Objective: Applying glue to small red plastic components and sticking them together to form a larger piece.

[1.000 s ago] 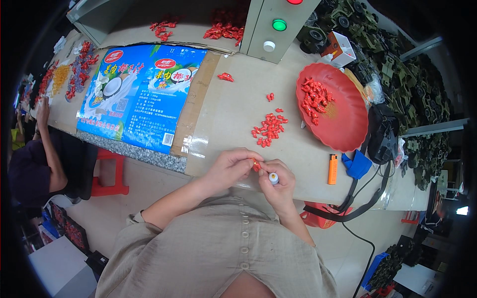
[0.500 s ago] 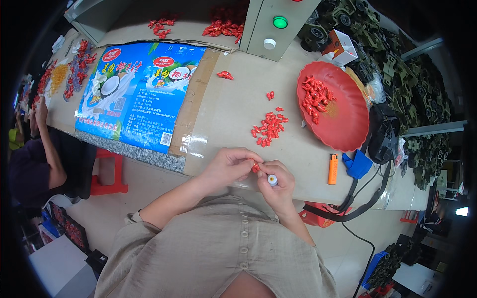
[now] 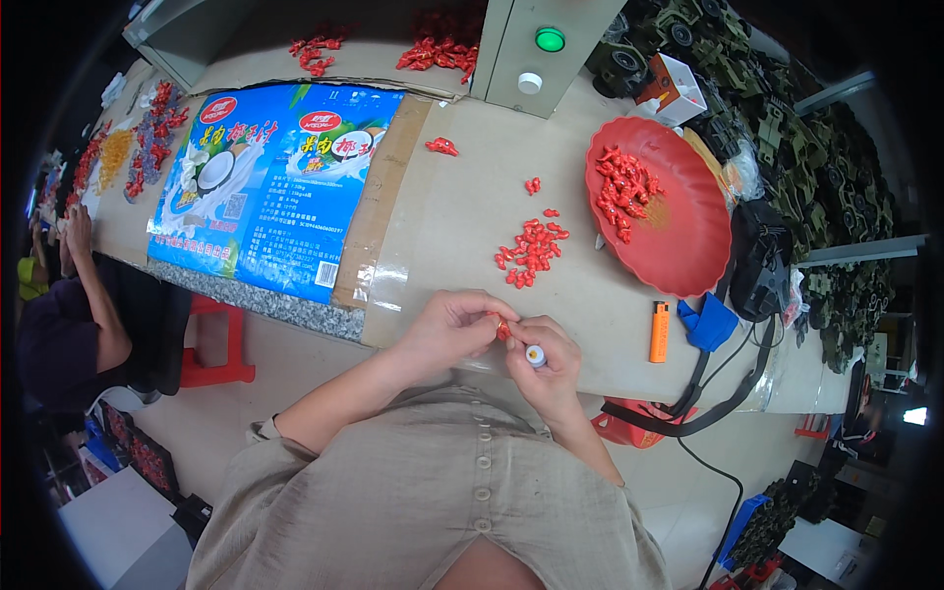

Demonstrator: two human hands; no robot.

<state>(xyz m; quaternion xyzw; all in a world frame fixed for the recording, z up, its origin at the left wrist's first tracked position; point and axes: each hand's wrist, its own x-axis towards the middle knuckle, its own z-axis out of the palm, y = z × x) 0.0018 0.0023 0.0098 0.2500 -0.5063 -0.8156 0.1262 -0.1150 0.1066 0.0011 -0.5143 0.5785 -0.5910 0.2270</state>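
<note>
At the table's near edge my two hands meet fingertip to fingertip. My left hand (image 3: 442, 326) pinches a small glossy red plastic piece (image 3: 502, 329); its shape is mostly hidden by the fingers. Against that piece rest the thumb and finger of my right hand (image 3: 553, 374), which also grips a small white tube (image 3: 535, 355) with a yellowish spot at its round end. Just beyond my hands lies a loose pile of red plastic pieces (image 3: 531, 253), with a few single ones farther off. To the right, a scalloped red bowl (image 3: 678, 261) holds more red pieces (image 3: 626, 192).
An orange lighter (image 3: 659, 332), a blue cloth-like item (image 3: 708, 324) and a black strap (image 3: 678, 428) lie at the right. Blue printed cardboard (image 3: 280, 187) covers the left. A grey post with a green light (image 3: 550, 39) stands behind. A co-worker's arm (image 3: 98, 295) shows far left.
Hardly anything differs. My hands keep the same hold on the red piece and the white tube, and the whole view has shifted very slightly.
</note>
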